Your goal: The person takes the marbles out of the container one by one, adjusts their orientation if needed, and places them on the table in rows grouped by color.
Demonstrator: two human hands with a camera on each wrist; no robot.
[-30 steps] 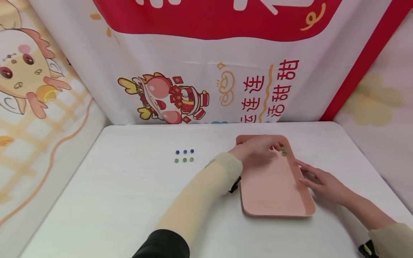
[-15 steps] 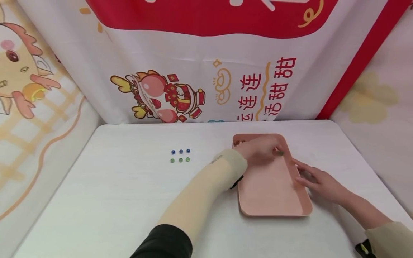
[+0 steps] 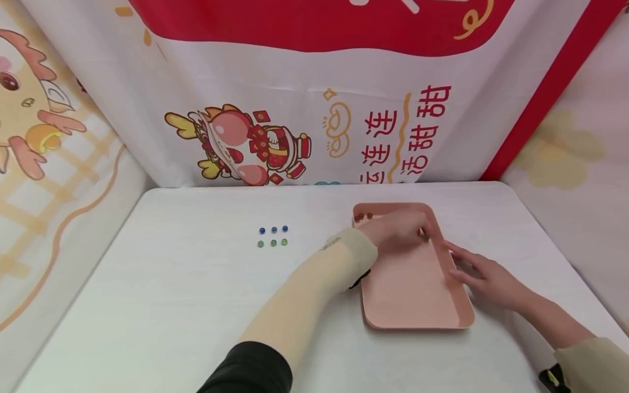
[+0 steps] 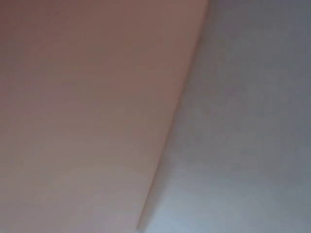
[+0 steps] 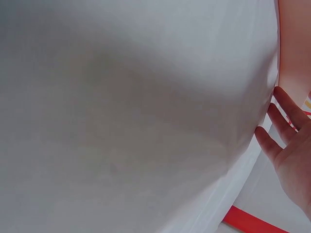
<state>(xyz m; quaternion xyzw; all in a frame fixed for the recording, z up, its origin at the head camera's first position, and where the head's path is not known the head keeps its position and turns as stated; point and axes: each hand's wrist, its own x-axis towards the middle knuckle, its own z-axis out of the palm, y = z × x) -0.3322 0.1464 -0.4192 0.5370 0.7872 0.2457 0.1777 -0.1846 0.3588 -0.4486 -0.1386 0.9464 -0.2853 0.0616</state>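
Observation:
A pink tray (image 3: 417,295) lies on the white table. My left hand (image 3: 400,225) reaches over its left side, with its fingertips low by the far right inner wall. Those fingertips are bent down and partly hidden, so whether they pinch a bead does not show. My right hand (image 3: 493,278) touches the tray's right edge with thumb and fingers; in the right wrist view its fingers (image 5: 286,104) are extended against the outside. Several small brown beads (image 3: 362,216) sit in the tray's far left corner. The left wrist view holds only the tray wall (image 4: 97,116) and table.
Left of the tray, three blue beads (image 3: 274,230) form a row on the table (image 3: 187,284). Three green beads (image 3: 273,243) line up just in front of them. A printed cloth (image 3: 314,114) hangs behind the table, with side walls left and right.
My left hand has shifted slightly toward the tray's right wall, over the spot where green beads showed before; they are now hidden. More brown beads show. My right hand stays at the rim.

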